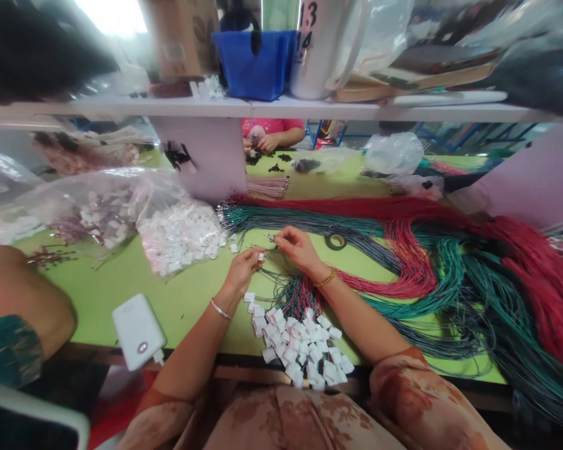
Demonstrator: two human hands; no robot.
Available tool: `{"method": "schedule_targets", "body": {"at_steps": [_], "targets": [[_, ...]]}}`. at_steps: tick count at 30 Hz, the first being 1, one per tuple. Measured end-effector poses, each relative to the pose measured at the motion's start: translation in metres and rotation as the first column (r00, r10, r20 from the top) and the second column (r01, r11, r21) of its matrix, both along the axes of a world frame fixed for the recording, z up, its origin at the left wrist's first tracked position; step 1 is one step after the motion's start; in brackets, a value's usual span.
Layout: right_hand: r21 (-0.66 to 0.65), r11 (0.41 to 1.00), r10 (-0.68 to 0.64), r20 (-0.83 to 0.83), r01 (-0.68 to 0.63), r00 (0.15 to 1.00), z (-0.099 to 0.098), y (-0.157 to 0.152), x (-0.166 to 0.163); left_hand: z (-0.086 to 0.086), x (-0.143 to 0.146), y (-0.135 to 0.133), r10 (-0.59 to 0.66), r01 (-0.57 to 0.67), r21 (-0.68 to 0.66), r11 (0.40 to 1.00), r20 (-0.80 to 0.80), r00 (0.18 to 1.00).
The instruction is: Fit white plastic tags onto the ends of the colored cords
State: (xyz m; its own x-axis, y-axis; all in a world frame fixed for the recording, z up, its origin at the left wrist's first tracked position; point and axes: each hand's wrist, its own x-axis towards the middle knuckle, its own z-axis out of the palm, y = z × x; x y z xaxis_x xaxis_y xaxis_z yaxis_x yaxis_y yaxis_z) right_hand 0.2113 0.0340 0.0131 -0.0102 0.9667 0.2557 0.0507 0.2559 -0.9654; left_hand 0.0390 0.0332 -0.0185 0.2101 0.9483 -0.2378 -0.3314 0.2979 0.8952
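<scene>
My left hand (244, 270) pinches a small white plastic connector (261, 256) between thumb and fingertips. Just right of it, my right hand (299, 247) is closed on thin wires, whose metal-tipped ends (269, 237) stick out past the fingertips. Dark wires trail below both hands into a bundle of wires (300, 294). At the table's front edge lies a heap of white connectors (304, 344) with wires attached. An open clear bag of loose white connectors (182, 234) lies left of my hands. Beside my right hand is a roll of black tape (335, 241).
Long red wires (450, 215), green wires (455, 262) and dark wires spread over the green table (201, 300) to the right. A white power bank (139, 331) lies at the front left, near another person's arm (28, 294). Overhead runs a shelf (169, 107) with a blue bin (253, 65).
</scene>
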Motion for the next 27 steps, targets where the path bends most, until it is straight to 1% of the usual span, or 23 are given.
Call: {"method": "schedule_targets", "body": {"at_steps": [3,6,12,15,19,24,27], "targets": [[0.045,0.998,0.022,0.226,-0.033,0.974,-0.009,0.0,0.003,-0.003,0.0,0.001,-0.009,0.01,-0.004,1.0,0.047,0.999],[0.025,0.997,0.053,0.359,-0.066,0.932,-0.017,-0.001,0.003,-0.006,0.0,0.003,-0.009,0.009,-0.009,1.0,0.089,0.996],[-0.019,0.993,0.112,0.423,-0.115,0.899,-0.023,-0.005,0.001,-0.007,-0.001,0.003,-0.039,0.042,-0.021,0.999,0.155,0.987],[-0.029,0.996,0.084,0.47,-0.079,0.879,-0.025,-0.005,0.0,-0.005,-0.001,0.002,-0.045,0.048,-0.014,0.999,0.142,0.989],[-0.069,0.998,0.032,0.517,0.005,0.855,-0.026,-0.005,-0.003,0.0,0.001,-0.001,-0.04,0.039,0.018,0.999,0.061,0.997],[-0.099,0.994,0.098,0.505,-0.055,0.858,-0.024,-0.008,-0.009,-0.001,0.003,-0.002,-0.019,0.033,0.132,0.991,-0.107,0.994],[-0.034,0.994,0.104,0.523,-0.101,0.846,-0.021,-0.011,-0.01,-0.002,0.002,-0.001,-0.012,0.024,0.109,0.994,-0.114,0.993]]}}
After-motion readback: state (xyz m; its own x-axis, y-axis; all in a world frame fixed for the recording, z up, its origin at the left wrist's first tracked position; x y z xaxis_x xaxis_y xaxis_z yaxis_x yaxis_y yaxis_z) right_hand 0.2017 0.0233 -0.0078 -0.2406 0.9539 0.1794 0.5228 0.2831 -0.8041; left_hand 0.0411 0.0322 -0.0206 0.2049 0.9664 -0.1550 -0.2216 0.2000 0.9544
